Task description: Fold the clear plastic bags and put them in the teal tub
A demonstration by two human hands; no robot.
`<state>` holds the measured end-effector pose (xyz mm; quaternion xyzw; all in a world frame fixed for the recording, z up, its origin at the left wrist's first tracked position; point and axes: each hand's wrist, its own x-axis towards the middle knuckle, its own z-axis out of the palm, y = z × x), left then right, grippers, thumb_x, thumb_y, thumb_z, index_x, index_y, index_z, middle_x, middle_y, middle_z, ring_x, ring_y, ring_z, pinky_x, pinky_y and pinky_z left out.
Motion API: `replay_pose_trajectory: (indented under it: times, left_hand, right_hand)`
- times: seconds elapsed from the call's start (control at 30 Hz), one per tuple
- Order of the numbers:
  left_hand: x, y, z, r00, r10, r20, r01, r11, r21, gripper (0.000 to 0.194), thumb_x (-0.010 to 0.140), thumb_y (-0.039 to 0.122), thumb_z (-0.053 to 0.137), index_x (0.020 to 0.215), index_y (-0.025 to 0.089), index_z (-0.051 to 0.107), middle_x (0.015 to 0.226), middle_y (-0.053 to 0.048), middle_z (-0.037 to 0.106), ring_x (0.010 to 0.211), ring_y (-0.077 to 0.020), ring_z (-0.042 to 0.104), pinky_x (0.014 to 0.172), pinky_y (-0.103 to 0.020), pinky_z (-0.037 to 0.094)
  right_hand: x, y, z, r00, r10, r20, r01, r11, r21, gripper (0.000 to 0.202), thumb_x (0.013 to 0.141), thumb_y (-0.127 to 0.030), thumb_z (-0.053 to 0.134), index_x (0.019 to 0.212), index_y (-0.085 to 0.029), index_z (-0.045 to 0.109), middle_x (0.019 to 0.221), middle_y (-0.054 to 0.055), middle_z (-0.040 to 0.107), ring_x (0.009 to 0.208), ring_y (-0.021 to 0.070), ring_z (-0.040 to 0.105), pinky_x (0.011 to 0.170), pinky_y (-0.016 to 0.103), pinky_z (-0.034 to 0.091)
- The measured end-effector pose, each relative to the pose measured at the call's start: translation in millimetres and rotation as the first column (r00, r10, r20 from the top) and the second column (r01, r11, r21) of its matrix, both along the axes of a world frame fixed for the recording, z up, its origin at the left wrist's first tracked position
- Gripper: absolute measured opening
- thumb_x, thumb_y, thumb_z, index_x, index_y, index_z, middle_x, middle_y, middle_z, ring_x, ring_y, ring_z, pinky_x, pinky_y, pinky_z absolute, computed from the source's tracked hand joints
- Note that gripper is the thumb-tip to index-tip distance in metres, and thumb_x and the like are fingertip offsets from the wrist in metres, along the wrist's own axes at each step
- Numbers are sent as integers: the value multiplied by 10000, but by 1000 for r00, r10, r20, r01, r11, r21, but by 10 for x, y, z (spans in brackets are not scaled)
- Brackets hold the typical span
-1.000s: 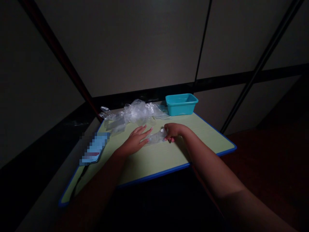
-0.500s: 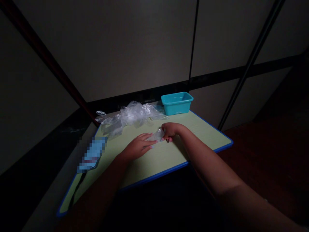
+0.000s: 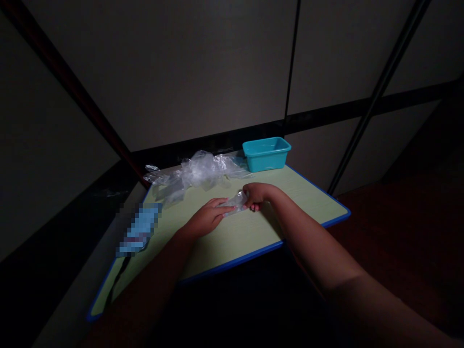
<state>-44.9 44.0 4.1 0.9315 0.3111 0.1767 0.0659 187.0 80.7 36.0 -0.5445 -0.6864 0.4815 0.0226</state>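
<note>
A small clear plastic bag (image 3: 235, 205) lies near the middle of the light green table (image 3: 308, 200). My left hand (image 3: 205, 220) has its fingers stretched out, their tips resting on the bag's left part. At the bag's right end, my right hand (image 3: 258, 194) is closed, pinching the plastic between thumb and fingers. Part of the bag is hidden under both hands.
A heap of crumpled clear plastic bags (image 3: 203, 169) spreads along the table's back edge. Beside it stands a turquoise plastic basket (image 3: 268, 158). A pixelated blue flat object (image 3: 139, 229) lies at the left edge, a dark strap (image 3: 118, 280) below it.
The fingers of my left hand have drawn closer together on the bag. My right hand keeps its pinch in nearly the same spot. The other things stay put.
</note>
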Motion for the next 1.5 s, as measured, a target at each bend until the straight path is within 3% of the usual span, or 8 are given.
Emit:
replay_pose_trajectory:
  times: [0.23,0.53,0.9,1.1,1.37,1.5]
  left_hand:
    - [3,8,10,999,-53,-3,53,998,46,387,863,110,455,1162,281,632,1288,-58,546,1191,-209,477,1010,-409,393]
    - [-38,-16,88,986,-93,135,84,994,75,186,823,277,600,959,224,714,1143,-78,651,1086,-218,573,944,-389,439]
    - [1,-27,79,981,-124,146,122,992,24,207,827,302,605,994,225,701,1047,-69,668,989,-188,598,890,-341,463]
    - [13,-60,104,986,-91,143,93,996,-12,214,821,296,607,992,213,704,1063,-76,664,991,-188,607,898,-331,466]
    - [13,-51,80,986,-95,139,95,995,10,229,817,284,614,1020,219,697,1073,-70,662,1000,-189,604,901,-328,463]
    - [20,-55,81,989,-88,121,85,996,28,233,821,276,609,1025,207,695,1084,-77,658,1002,-193,603,899,-327,459]
  right_hand:
    - [-18,-30,18,998,-64,1,64,998,-28,62,789,-115,633,817,-81,590,405,-36,556,383,90,543,495,208,502]
    - [-48,-104,118,992,-54,118,44,995,92,177,886,-193,500,821,-74,613,508,32,631,451,115,601,522,212,497]
    - [-52,-103,119,986,-82,143,64,990,126,107,853,-139,534,849,-79,623,524,24,639,474,113,612,535,197,492]
    - [-62,-122,156,989,-93,113,69,977,202,179,847,-209,537,776,-79,639,461,31,599,457,140,599,482,216,469]
    - [-70,-83,158,986,-116,124,66,936,347,162,794,-186,551,709,-104,662,599,58,675,445,97,546,464,195,413]
    - [-93,-74,149,988,-125,93,76,906,417,207,792,-200,544,637,-107,643,567,44,648,415,76,491,443,187,371]
